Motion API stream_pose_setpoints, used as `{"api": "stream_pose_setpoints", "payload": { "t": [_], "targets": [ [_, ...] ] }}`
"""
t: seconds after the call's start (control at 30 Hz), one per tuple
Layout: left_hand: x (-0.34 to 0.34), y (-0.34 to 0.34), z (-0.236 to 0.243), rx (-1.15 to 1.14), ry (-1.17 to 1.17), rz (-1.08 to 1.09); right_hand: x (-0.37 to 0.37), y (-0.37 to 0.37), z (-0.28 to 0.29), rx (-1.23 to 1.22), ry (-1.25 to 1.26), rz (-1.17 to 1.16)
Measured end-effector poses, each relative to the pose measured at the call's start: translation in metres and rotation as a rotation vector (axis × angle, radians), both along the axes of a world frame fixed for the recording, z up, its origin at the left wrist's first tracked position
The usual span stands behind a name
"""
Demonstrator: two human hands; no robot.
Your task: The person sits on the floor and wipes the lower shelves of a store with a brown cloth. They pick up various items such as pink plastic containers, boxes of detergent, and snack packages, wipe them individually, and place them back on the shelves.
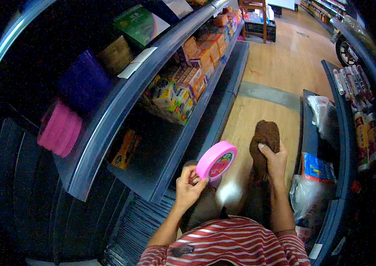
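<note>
My left hand point(188, 188) grips a round pink roll of tape point(205, 159) by its lower edge, with a printed round label inside the ring. My right hand point(273, 157) holds a dark brown fuzzy cloth point(264, 133), thumb on top, out over the wood-look floor point(267, 71). Both hands are in front of my red-striped shirt, apart from each other. Left of them on the upper shelf sits a stack of similar pink round items point(59, 126), beside a dark blue item point(86, 75).
A shelving unit point(103, 137) runs along my left with boxed and bagged packets point(196, 71). On the right, low shelves hold white markers point(349, 84) and plastic-bagged goods point(309, 195). Down the aisle stand a wooden chair point(252, 6), a black crate point(267, 31) and a wheel point(345, 51).
</note>
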State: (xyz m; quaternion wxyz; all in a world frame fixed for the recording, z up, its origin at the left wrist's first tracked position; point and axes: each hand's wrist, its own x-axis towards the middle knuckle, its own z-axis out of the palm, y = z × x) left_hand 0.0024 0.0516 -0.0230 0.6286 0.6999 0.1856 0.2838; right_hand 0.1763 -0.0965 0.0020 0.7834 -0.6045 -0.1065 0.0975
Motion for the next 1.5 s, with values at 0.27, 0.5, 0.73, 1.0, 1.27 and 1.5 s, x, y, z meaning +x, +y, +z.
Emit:
{"api": "stream_pose_setpoints", "payload": {
  "t": [0.27,0.5,0.73,1.0,1.27,1.5],
  "targets": [
    [0.005,-0.01,0.007,0.435,0.068,-0.003,-0.061,0.024,0.026,-0.448,-0.995,0.399],
    [-0.005,-0.006,0.008,0.187,0.138,-0.05,-0.025,0.023,0.011,-0.376,-0.518,0.19],
    [0.0,-0.006,0.022,-0.333,-0.101,-0.121,-0.002,0.003,-0.01,0.093,0.41,0.354],
    [0.014,-0.012,0.025,-0.519,-0.28,-0.001,-0.039,0.022,-0.059,0.359,0.815,0.601],
    [0.005,-0.01,0.039,-0.453,-0.208,-0.024,0.002,0.0,-0.039,0.653,0.74,0.426],
    [-0.008,-0.012,0.078,-0.465,-0.207,-0.039,0.043,-0.015,-0.08,0.624,0.625,0.316]
  ]
}}
